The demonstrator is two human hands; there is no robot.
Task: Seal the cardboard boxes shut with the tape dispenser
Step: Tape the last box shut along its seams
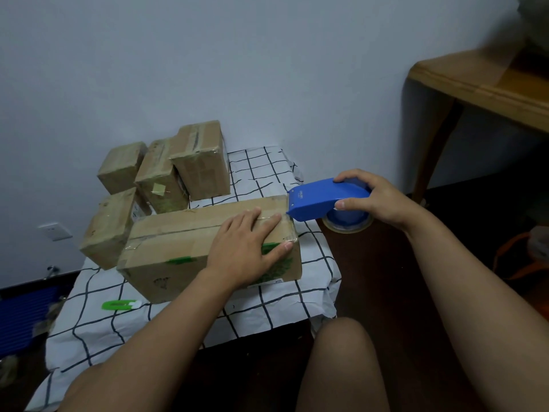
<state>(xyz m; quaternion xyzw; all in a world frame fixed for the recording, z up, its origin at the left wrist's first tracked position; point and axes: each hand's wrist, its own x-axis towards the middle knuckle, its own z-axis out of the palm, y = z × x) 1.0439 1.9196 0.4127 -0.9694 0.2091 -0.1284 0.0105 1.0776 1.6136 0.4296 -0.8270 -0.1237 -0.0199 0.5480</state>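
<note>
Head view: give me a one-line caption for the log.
Left hand presses flat on the large cardboard box while the right hand holds the blue tape dispenser at its far right edge.

Large cardboard box (190, 248) is pressed flat by the left hand (246, 248), fingers spread over the taped top seam. Blue tape dispenser (323, 199) is gripped by the right hand (371, 197) – its front edge set at the box's far right corner. Four smaller boxes (166, 173) are stacked behind, on the checked cloth (267, 307). Green cutter (118, 305) is seen lying near the front – apart from the box.
</note>
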